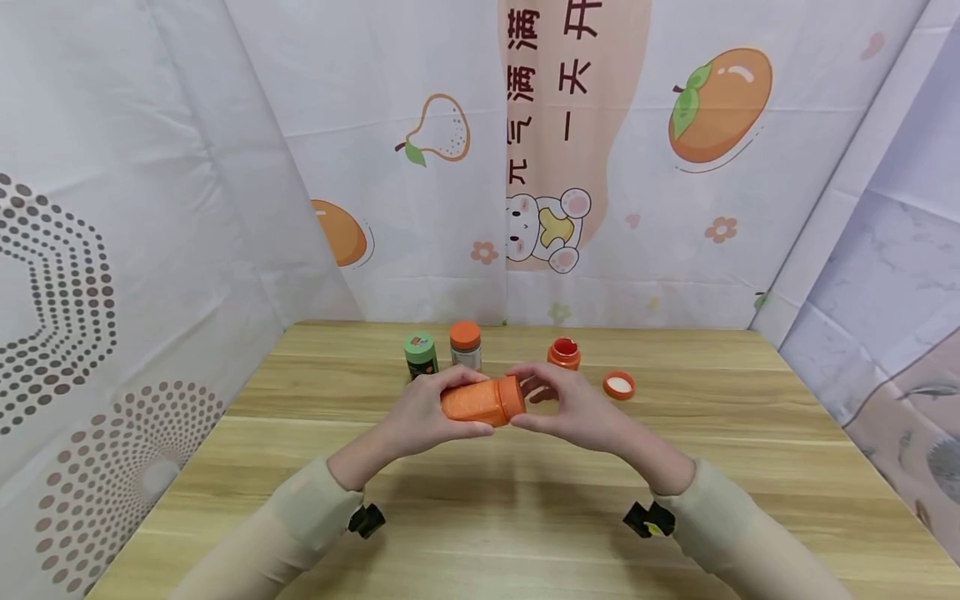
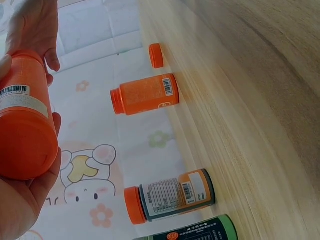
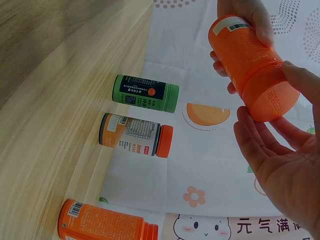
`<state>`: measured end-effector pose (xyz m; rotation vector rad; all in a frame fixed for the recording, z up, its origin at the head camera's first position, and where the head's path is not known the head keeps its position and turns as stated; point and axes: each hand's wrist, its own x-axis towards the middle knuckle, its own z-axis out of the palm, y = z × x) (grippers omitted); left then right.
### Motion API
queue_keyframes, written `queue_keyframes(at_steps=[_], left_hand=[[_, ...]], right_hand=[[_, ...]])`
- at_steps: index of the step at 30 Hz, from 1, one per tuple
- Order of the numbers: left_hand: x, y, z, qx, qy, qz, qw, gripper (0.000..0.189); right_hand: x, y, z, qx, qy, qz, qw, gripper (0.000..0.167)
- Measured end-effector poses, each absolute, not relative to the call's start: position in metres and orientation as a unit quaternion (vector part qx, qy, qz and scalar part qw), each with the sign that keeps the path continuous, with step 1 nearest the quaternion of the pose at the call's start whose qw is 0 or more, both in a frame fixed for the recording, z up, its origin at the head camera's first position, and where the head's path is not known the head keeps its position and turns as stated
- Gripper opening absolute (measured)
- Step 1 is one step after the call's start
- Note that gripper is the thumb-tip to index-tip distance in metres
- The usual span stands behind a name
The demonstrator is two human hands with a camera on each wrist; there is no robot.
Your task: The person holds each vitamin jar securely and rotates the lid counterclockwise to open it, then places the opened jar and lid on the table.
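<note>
An orange plastic bottle [image 1: 474,402] lies tilted on its side in the air, its capped end toward the right. My left hand [image 1: 426,414] grips its body, thumb in front and fingers behind. The orange cap [image 3: 274,100], with raised lettering on its top, is on the bottle. My right hand [image 1: 572,410] holds the cap at its edge, thumb on one side and fingertips on the other. In the left wrist view a barcode label [image 2: 20,95] shows on the bottle's side.
Behind the hands stand a green-capped dark bottle [image 1: 421,354], an orange-capped bottle with a grey label [image 1: 466,346], and an uncapped orange bottle [image 1: 563,353]. A loose orange cap [image 1: 619,385] lies inside-up on the wooden table [image 1: 750,467]. A printed curtain [image 1: 420,250] hangs behind.
</note>
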<state>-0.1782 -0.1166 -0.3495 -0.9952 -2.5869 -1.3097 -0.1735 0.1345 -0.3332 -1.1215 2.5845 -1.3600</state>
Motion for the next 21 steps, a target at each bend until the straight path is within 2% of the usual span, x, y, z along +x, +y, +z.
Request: queue_keyframes(at_steps=[10, 21], left_hand=[[-0.1780, -0.1174, -0.3499, -0.324, -0.844, -0.426, 0.031, 0.051], [-0.1778, -0.1159, -0.3499, -0.328, -0.842, -0.427, 0.032, 0.051]], right_hand=[[-0.1741, 0.1359, -0.3359, -0.383, 0.830, -0.404, -0.022, 0.059], [-0.1746, 0.1352, -0.3334, -0.350, 0.838, -0.418, 0.020, 0.053]])
